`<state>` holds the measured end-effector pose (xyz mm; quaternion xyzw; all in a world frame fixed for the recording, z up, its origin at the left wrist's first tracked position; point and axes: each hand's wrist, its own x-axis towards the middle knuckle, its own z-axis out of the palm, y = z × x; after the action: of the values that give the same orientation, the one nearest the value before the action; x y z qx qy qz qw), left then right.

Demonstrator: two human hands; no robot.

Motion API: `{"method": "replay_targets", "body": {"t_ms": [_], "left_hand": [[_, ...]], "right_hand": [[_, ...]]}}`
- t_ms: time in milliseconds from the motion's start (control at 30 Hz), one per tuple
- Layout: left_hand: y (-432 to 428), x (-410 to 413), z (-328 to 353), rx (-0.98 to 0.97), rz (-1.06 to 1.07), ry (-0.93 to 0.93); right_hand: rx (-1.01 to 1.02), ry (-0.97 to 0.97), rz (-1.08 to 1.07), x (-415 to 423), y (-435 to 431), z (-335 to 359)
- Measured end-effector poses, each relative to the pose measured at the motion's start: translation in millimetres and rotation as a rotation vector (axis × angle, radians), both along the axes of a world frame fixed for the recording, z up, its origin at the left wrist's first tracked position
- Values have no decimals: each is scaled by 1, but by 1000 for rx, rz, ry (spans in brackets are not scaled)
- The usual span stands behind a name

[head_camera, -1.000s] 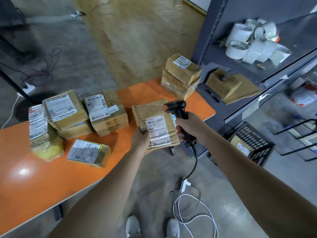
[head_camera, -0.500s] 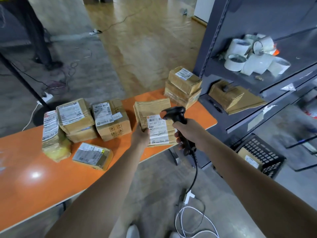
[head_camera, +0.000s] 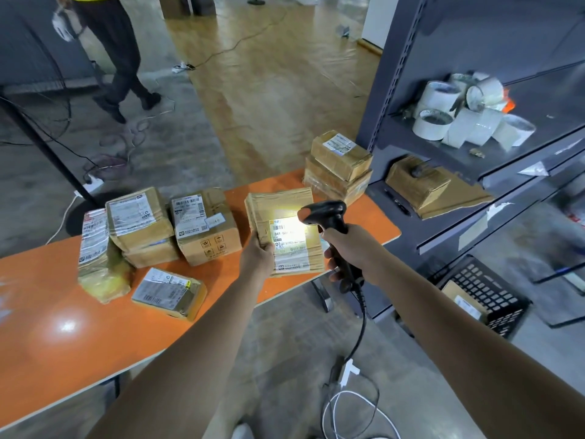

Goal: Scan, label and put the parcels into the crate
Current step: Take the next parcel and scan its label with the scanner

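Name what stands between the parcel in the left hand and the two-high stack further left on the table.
In the head view, one labelled cardboard box stands on the orange table between the held parcel and that stack.

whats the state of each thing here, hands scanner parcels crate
left hand, grips the held parcel's edge
held parcel, label up and lit
right hand, grips the scanner's handle
scanner, light on, aimed at the label
crate, upright, one parcel inside
table parcels, lying labelled, untouched

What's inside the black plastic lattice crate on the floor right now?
One brown cardboard parcel with a white label lies in the black lattice crate. The crate's own walls hide the rest of its inside.
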<state>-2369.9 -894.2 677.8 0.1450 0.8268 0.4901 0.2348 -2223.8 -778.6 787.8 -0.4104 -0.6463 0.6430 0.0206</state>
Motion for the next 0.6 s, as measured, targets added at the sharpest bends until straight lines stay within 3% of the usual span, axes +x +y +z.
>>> {"method": "replay_targets", "body": {"t_ms": [600], "left_hand": [[-8, -14, 4, 4, -36, -82]], "right_hand": [[7, 1, 4, -6, -9, 12]]}}
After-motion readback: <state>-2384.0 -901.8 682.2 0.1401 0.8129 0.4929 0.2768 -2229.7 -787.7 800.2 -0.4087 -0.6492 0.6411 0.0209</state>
